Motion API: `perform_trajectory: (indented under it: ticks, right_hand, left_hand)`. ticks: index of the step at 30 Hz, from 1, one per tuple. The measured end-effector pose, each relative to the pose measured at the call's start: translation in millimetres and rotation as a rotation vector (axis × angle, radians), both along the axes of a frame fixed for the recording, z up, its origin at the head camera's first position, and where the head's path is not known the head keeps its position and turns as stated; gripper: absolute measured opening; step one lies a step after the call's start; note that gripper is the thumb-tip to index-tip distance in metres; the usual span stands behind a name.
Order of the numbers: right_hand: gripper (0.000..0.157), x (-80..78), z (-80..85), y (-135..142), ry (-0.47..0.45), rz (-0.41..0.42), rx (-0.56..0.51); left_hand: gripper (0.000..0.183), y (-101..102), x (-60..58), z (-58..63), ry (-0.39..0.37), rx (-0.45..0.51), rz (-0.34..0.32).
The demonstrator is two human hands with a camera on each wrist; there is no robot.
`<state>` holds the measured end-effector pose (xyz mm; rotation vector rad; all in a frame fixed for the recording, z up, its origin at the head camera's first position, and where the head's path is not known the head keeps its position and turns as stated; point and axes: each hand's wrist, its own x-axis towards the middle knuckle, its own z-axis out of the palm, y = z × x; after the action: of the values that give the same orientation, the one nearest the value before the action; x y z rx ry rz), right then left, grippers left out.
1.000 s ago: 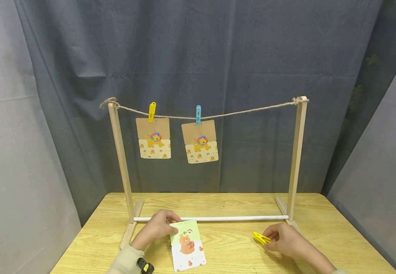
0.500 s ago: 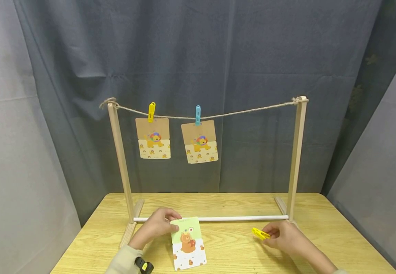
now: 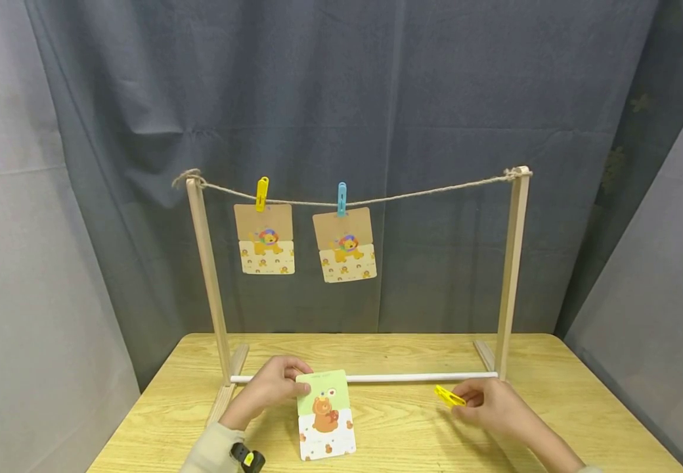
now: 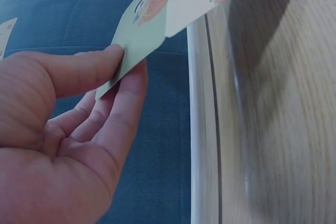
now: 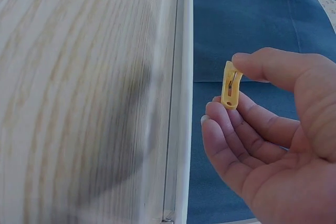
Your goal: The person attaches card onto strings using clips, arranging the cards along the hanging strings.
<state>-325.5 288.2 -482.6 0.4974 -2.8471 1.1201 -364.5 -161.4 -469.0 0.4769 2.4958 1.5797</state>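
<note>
My left hand [image 3: 276,386] pinches a green and white bear card [image 3: 325,415] by its upper left edge, thumb on the printed face. In the left wrist view the card [image 4: 142,30] slants up from between thumb and fingers, over the table edge. My right hand [image 3: 489,404] holds a yellow clothespin [image 3: 450,396] at the right of the table. The right wrist view shows this clothespin [image 5: 231,86] pinched between thumb and fingers. Two lion cards hang from the string, the left one [image 3: 265,239] by a yellow clothespin [image 3: 262,194], the other [image 3: 345,244] by a blue clothespin [image 3: 342,199].
A twine string [image 3: 436,191] runs between two wooden posts, left [image 3: 208,282] and right [image 3: 513,269]. A white rod [image 3: 418,378] joins their feet low over the wooden table [image 3: 400,420]. A dark grey curtain [image 3: 448,263] hangs behind.
My left hand has raised the bear card slightly and tipped it more upright. The right hand with its clothespin has risen a little. The hanging cards stay in place.
</note>
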Motion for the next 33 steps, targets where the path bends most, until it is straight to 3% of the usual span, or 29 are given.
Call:
perform_trajectory:
  ticks: [18, 33]
  right_hand:
    - [0.028, 1.4, 5.0, -1.4, 0.022, -0.001, -0.057]
    - [0.029, 6.3, 12.5, -4.3, 0.041, -0.034, -0.078]
  left_hand:
    - [0.024, 0.0, 2.0, 9.2, 0.032, -0.04, -0.002]
    - [0.03, 1.5, 7.3, 17.9, 0.055, -0.009, -0.005]
